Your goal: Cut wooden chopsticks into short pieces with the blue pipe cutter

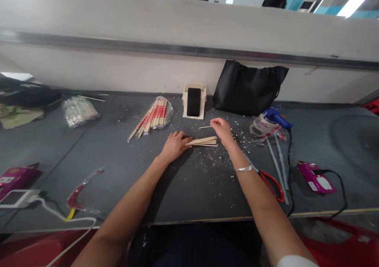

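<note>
Head view: both forearms reach forward across the worktop [89, 148]. The left hand [174, 144] lies flat and open, fingertips touching the sticks [204, 141], which lie mid-worktop, nearer its far edge. The right hand [222, 129] curls loosely beside their other end; whether it grips anything is unclear.

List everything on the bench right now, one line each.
bare pale wooden sticks: small bundle, pale, table centre
clear packet of red-and-white wrapped chopsticks: one, left of centre
black phone on pale wooden stand: one, by back wall
black soft bag: one, against wall, right of phone
blue glue gun: one, right side
red-handled scissors: one, beside right forearm
magenta plastic devices: two, far left and right
grey table: one, strewn with wood chips
left hand: one, fingers on bundle's left end
right hand: one, curled above bundle's right end
</note>
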### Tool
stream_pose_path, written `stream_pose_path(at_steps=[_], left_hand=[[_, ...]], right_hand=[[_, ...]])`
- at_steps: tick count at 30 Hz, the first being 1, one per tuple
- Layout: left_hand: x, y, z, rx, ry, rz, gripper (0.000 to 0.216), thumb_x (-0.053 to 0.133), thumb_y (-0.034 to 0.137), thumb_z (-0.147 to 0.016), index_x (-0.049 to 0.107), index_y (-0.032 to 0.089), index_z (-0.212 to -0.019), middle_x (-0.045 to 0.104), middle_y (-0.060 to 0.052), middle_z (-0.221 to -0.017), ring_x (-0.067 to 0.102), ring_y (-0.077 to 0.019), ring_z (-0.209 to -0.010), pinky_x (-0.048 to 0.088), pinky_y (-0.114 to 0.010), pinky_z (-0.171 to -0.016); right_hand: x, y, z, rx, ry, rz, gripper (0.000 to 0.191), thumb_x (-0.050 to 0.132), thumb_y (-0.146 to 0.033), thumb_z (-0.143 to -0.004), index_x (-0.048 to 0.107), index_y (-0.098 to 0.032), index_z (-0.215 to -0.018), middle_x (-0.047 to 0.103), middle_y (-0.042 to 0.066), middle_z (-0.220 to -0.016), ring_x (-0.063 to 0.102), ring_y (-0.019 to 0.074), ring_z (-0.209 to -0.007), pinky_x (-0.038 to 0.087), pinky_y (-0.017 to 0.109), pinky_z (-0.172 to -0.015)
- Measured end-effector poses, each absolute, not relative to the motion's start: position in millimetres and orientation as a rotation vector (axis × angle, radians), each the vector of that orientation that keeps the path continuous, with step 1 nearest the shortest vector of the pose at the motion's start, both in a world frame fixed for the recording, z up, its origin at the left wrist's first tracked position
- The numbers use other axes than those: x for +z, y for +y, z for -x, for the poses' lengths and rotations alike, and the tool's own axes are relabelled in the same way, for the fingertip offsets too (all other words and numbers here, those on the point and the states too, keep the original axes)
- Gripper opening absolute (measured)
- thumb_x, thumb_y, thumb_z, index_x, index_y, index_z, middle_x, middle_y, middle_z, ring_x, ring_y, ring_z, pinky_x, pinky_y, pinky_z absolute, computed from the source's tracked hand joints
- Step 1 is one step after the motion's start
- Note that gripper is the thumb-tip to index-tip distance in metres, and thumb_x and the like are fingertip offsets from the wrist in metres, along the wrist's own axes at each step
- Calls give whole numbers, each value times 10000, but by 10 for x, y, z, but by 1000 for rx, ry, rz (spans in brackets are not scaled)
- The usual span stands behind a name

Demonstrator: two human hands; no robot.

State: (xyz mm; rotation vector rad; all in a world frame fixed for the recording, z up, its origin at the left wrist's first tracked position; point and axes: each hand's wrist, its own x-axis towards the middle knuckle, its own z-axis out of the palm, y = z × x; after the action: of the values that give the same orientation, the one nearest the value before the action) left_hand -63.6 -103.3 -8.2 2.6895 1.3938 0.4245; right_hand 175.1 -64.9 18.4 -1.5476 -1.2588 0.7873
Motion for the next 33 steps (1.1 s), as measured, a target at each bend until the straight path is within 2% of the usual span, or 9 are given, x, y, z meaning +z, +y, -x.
stream_pose_path(at_steps=[6,9,14,19,25,33], left_hand=[[-62,-1047,647,374,1355,-2721,395,496,494,-1015,698,347,-1321,643,-98,-1106,560,-256,-997,449,-369,-855],[-47,-1057,643,365,1365,-2709,399,471,465,-1030,682,345,-1346,649,-101,-1112,567,-258,-997,452,-372,-850],[-64,-1038,656,431,1349,-2703,396,461,398,-1036,674,298,-1355,669,-107,-1096,585,-257,-987,467,-376,-856],[-145,-938,720,726,1336,-2576,346,519,405,-1002,755,216,-1170,687,-98,-985,604,-231,-912,491,-355,-850],[-193,-875,765,1115,1395,-2117,240,641,388,-885,783,217,-976,703,-36,-794,623,-187,-764,515,-302,-761],[-139,-902,735,1287,1394,-1564,260,711,428,-755,777,193,-846,742,-21,-764,634,-165,-698,516,-264,-687]], right_hand=[[374,-774,-1731,858,-1789,1478,74,704,-197,-762,739,-216,-700,773,22,-802,695,184,-796,509,301,-780],[432,-829,-1694,948,-1929,1417,32,762,-194,-743,762,-225,-739,781,11,-815,697,173,-784,503,289,-760],[492,-884,-1651,983,-2054,1412,102,797,-161,-702,774,-252,-739,772,-24,-768,687,161,-749,478,272,-731],[512,-862,-1705,961,-2016,1338,165,695,-106,-742,744,-237,-655,740,-35,-690,650,138,-675,450,256,-680],[505,-792,-1816,830,-1901,1388,149,666,-119,-751,720,-227,-663,755,-11,-744,656,152,-721,463,269,-712],[424,-741,-1837,754,-1945,1445,131,646,-157,-798,730,-223,-721,776,13,-820,674,167,-789,469,281,-750]])
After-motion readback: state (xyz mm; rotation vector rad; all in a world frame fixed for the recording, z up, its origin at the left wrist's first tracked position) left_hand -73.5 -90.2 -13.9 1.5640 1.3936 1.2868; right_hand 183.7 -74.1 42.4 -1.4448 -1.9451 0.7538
